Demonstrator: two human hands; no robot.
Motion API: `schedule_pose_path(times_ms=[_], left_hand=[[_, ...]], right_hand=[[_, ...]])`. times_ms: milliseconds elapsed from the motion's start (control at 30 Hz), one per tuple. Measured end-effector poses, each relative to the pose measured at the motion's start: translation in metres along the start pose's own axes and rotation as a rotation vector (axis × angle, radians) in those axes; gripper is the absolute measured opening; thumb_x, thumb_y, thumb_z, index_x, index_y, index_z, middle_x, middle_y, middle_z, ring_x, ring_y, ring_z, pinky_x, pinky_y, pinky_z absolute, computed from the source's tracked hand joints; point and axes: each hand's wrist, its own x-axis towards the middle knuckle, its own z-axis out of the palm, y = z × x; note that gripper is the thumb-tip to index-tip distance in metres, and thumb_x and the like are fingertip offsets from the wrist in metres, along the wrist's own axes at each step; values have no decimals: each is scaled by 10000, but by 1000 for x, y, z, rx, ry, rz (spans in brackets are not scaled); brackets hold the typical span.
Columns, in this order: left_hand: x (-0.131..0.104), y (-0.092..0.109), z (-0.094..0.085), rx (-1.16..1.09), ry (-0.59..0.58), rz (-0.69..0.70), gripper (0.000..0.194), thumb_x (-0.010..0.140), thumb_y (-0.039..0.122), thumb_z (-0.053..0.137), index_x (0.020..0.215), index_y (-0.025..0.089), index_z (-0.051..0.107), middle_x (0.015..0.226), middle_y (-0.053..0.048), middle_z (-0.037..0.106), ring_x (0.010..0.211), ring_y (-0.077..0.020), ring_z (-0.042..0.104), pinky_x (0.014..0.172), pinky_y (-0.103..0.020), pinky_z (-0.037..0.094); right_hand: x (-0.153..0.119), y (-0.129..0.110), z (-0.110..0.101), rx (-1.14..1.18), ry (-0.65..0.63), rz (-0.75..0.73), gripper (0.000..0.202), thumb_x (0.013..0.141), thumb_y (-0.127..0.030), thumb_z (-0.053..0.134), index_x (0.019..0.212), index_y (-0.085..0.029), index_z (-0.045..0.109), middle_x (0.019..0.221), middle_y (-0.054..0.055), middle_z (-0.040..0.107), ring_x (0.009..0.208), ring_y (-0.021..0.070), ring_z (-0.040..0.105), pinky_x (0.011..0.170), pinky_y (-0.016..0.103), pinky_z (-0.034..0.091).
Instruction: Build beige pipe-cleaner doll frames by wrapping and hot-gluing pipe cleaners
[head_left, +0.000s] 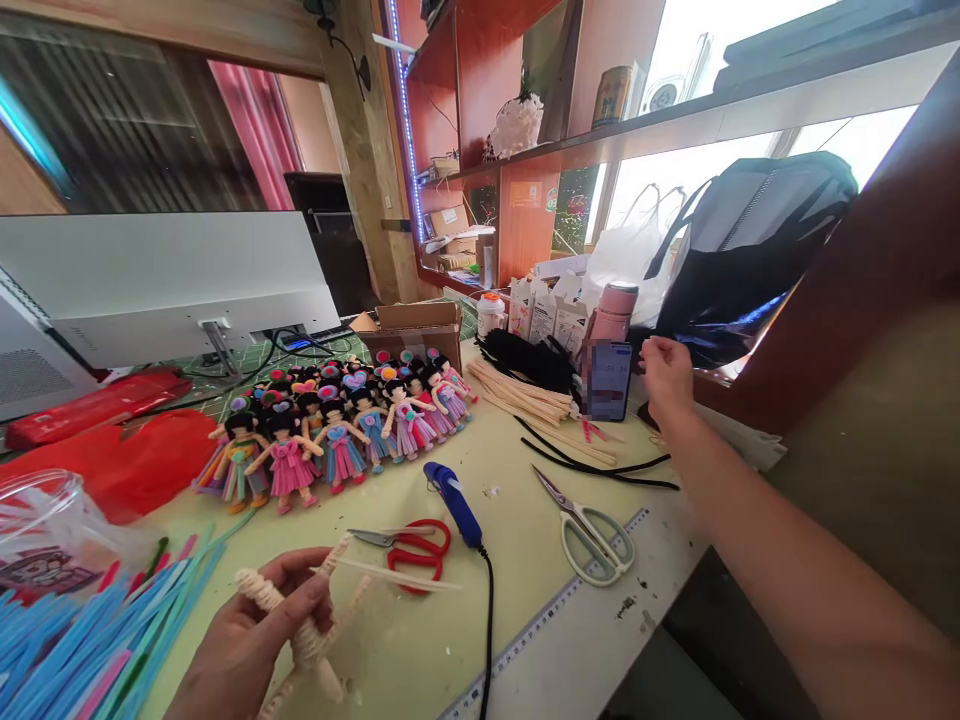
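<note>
My left hand [259, 635] is closed around a cream doll figure [307, 645] wound from fuzzy pipe cleaners, with limbs sticking out. A thin pale strip [405, 574] reaches right from near its upper arm. My right hand [667, 375] is stretched far forward beside an upright phone [608, 380], fingers curled together; whether anything is in them is hidden. Red-handled scissors [420, 555] lie just right of the figure. Beyond them rests a blue corded tool [454, 503]. White-handled scissors [596, 540] lie nearer the right edge.
Several finished pipe-cleaner dolls [345, 425] stand grouped at the back. Cream pipe cleaners [525, 392] and black ones [525, 360] lie by a pink bottle [615, 312]. Blue pipe cleaners [90, 640] fill the left corner. A ruler [547, 620] lies along the front, crossed by the cord [490, 620].
</note>
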Motion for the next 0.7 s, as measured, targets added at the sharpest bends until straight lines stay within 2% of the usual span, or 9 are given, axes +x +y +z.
schedule_pose_path(times_ms=[100,233,300,400,500,567,633,700], left_hand=[[-5,6,2,4,-16,54,578,618,625,765,981,184,677,595,4,656,583,-174,594,522,-259,449],[-17,17,11,-22,18,124,458,616,530,778,872,166,672,555,10,630,553,-152,578,549,-260,460],[-23,20,16,-53,30,145,430,615,500,768,856,159,667,555,11,621,541,-145,571,529,-256,450],[-26,19,19,-95,36,170,408,641,469,753,884,152,668,586,17,610,545,-132,573,531,-250,453],[-27,13,19,-119,37,233,388,672,444,752,910,147,679,610,23,594,563,-118,569,564,-249,469],[-28,10,18,-115,41,276,377,698,440,746,928,147,687,621,22,590,571,-111,560,564,-240,462],[-29,10,18,-100,49,313,370,723,448,738,933,147,694,623,18,593,569,-102,545,539,-223,435],[-31,13,18,-106,52,331,372,734,464,735,923,145,697,625,11,604,561,-94,532,514,-209,408]], right_hand=[[-53,-44,-15,201,-218,-240,230,860,-394,605,1002,-214,590,775,-16,586,631,122,545,586,252,456],[-153,-101,-32,219,-653,-438,246,937,-409,539,834,-209,639,640,-17,556,567,116,517,547,241,426],[-198,-119,-33,174,-939,-514,244,930,-377,560,781,-205,648,658,0,595,595,123,541,564,247,425],[-248,-126,-19,60,-1233,-581,206,920,-343,563,830,-202,683,775,32,663,697,147,589,637,267,430],[-281,-120,8,-94,-1424,-561,238,904,-378,560,857,-196,706,821,55,680,743,171,595,658,286,410],[-294,-114,25,-121,-1523,-497,287,896,-419,547,832,-188,703,799,56,676,731,173,581,651,292,395],[-302,-110,38,-45,-1587,-362,324,892,-451,523,820,-182,689,760,42,660,697,160,560,635,290,388],[-309,-107,49,89,-1618,-163,322,856,-476,549,800,-181,664,720,22,634,667,146,543,620,282,394]])
